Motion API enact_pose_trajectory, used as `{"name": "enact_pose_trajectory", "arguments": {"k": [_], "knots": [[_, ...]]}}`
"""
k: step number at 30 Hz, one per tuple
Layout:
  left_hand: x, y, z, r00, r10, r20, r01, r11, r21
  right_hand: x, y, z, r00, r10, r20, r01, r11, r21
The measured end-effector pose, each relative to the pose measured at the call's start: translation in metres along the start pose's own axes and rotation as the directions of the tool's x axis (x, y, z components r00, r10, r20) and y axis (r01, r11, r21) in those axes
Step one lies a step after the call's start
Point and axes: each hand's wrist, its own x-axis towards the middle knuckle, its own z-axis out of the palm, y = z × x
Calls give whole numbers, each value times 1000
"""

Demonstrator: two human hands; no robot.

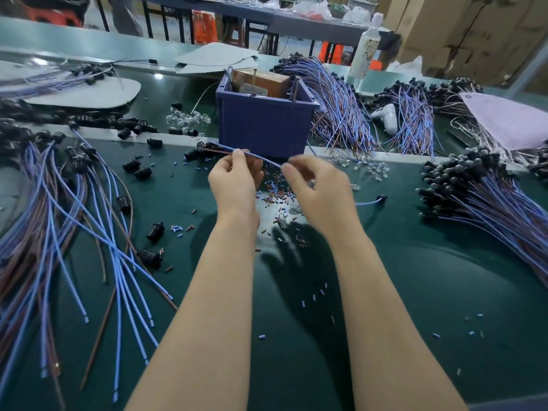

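– Green workbench (pixel 415 277) is carrying what in the middle?
– Both hands are hovering above it, just in front of the blue plastic bin (pixel 267 126). The left hand (pixel 234 180) is pinching a blue wire (pixel 261 157) partway along, and the right hand (pixel 317 188) is pinching its near end with curled fingers.
– And underneath?
– Snipped insulation bits (pixel 278 192) are lying scattered, with loose wired sockets (pixel 89 232) sprawling at left.
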Motion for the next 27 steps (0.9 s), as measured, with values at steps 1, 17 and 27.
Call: {"name": "enact_pose_trajectory", "arguments": {"k": [1, 17, 27], "knots": [[1, 0, 0, 1000, 4, -4, -4, 1000, -25, -1, 2, 3, 994, 46, 100, -46, 999, -1], [-12, -13, 5, 953, 35, 302, -159, 904, 397, 6, 14, 35, 906, 419, -64, -294, 729, 618], [-1, -18, 2, 935, 219, 279, -337, 791, 510, 5, 18, 29, 949, 296, -104, -222, 868, 444]]}}
